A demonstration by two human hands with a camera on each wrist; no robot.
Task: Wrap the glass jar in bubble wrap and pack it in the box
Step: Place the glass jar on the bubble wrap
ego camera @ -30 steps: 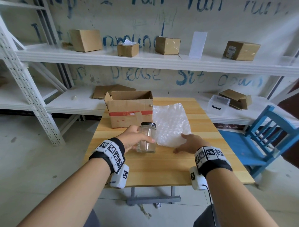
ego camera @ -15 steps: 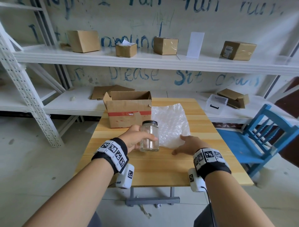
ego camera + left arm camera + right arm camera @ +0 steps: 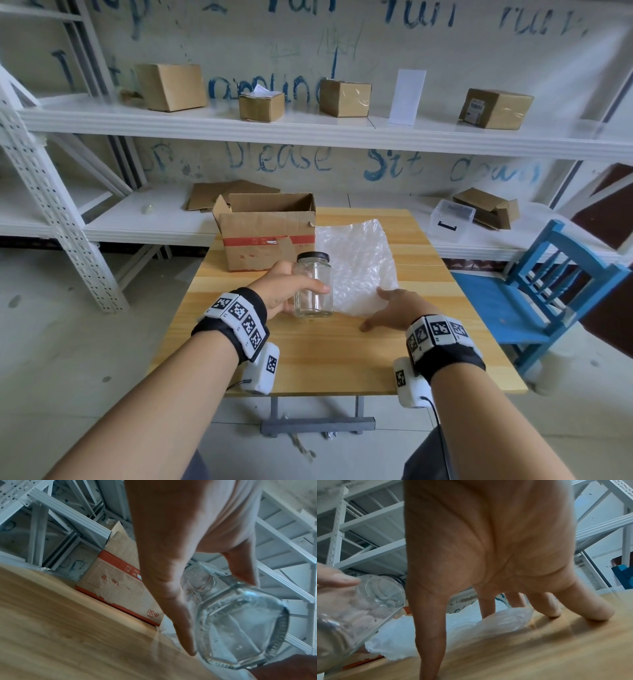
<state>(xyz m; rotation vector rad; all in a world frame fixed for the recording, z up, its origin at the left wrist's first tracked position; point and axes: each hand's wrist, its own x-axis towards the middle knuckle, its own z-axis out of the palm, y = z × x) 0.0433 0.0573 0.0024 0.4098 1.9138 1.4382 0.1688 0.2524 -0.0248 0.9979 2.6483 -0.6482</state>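
A clear glass jar [image 3: 314, 286] with a black lid is upright, just above the wooden table [image 3: 329, 356], at the left edge of the bubble wrap [image 3: 358, 263]. My left hand [image 3: 286, 291] grips the jar around its body; the left wrist view shows the jar [image 3: 240, 626] from below, off the table. My right hand [image 3: 390, 306] lies spread with fingers straight, pressing the near corner of the bubble wrap [image 3: 453, 626] and the table. The open cardboard box [image 3: 267, 233] with red tape stands behind the jar.
White metal shelves [image 3: 308, 130] behind the table carry several cardboard boxes. A blue wooden chair [image 3: 548, 294] stands at the table's right side. A clear plastic tub [image 3: 452, 219] and flattened cardboard [image 3: 233, 193] lie on the lower shelf.
My left hand has carried the jar to the right, up to the bubble wrap's left edge. The right hand has stayed on the sheet's near corner.
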